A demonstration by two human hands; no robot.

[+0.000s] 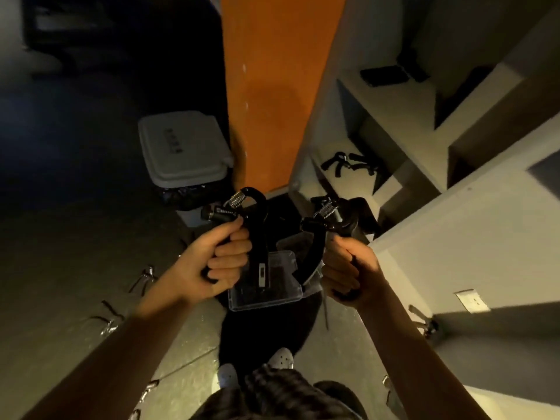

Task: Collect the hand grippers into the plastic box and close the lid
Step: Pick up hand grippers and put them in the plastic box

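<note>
Left hand fully clenched round a black hand gripper, handles squeezed together, steel spring and hooked top sticking up above the fist. Right hand likewise clenched round a second hand gripper, spring at the top, curved arm sweeping down toward the palm. Both held up at about the same height, well apart, neither touching the other.

Clear plastic box on the floor below, seen between the two fists; dark contents inside, too blurred to identify. Cannot tell whether the transparent piece at its far edge is an open lid. Box sits on a dark patch of floor, shadow or mat, unclear which.

More hand grippers lying loose in a low cubby of the pale shelf unit on the right. Small metal items scattered on the floor at left, others at right near the shelf base; too small to say what kind.

White lidded bin with a black liner stands beside an orange panel, beyond the left fist. Dark flat object on a higher shelf. White shoes visible at bottom centre. Low light, motion blur throughout.
</note>
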